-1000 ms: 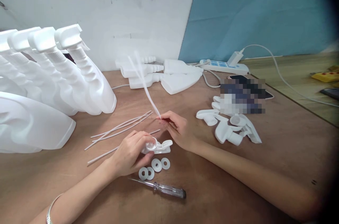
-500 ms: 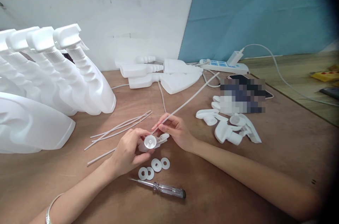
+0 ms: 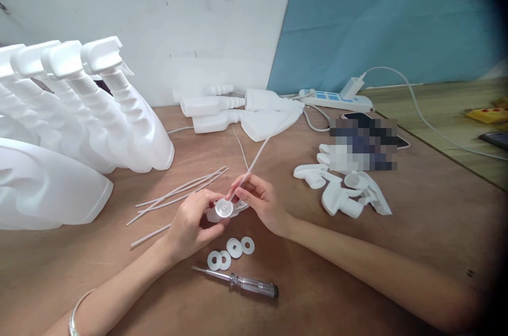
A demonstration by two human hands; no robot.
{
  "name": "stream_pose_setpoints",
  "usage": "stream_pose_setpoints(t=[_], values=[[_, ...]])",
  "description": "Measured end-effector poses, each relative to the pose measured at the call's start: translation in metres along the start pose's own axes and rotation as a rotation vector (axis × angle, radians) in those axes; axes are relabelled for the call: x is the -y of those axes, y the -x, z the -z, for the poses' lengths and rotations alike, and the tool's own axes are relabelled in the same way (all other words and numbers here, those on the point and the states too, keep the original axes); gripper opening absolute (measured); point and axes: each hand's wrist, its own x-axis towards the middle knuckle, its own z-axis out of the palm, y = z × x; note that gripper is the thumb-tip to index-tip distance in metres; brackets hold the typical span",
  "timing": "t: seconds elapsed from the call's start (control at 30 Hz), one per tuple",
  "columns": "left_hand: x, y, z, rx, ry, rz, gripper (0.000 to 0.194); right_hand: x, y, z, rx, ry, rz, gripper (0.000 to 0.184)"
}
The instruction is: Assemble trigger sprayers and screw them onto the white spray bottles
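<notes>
My left hand (image 3: 194, 222) is closed round a white trigger spray head (image 3: 224, 208), whose round collar faces up toward me. A long thin white tube (image 3: 260, 153) is pinched near its lower end in my right hand (image 3: 264, 201), and it slants up and to the right. Its lower tip is beside the collar; whether it touches is hidden by my fingers. Several white washers (image 3: 235, 247) lie just below the hands, with a clear-handled screwdriver (image 3: 254, 285) nearer to me. Loose white tubes (image 3: 178, 193) rest left of the spray head.
White spray bottles (image 3: 130, 114) with heads on stand at the left; another bottle (image 3: 47, 182) lies before them. Bottles without heads (image 3: 273, 119) lie at the back. More spray heads (image 3: 341, 196) sit at the right, near a phone (image 3: 402, 141) and a power strip (image 3: 329, 99).
The tube has swung to a steeper angle, its upper end moving left. The spray head has shifted slightly up and left, and my right fingers now cover more of its trigger side.
</notes>
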Motion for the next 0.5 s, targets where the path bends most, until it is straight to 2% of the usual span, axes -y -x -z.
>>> stream_pose_setpoints(t=[0.13, 0.5], values=[[-0.0004, -0.0004, 0.0009, 0.01, -0.001, 0.013, 0.025, -0.0017, 0.0012, -0.0026, -0.036, 0.035, 0.039, 0.018], [0.0014, 0.0, -0.001, 0.015, -0.031, -0.081, 0.029, -0.0029, 0.0063, -0.0102, -0.065, 0.094, 0.126, 0.013]])
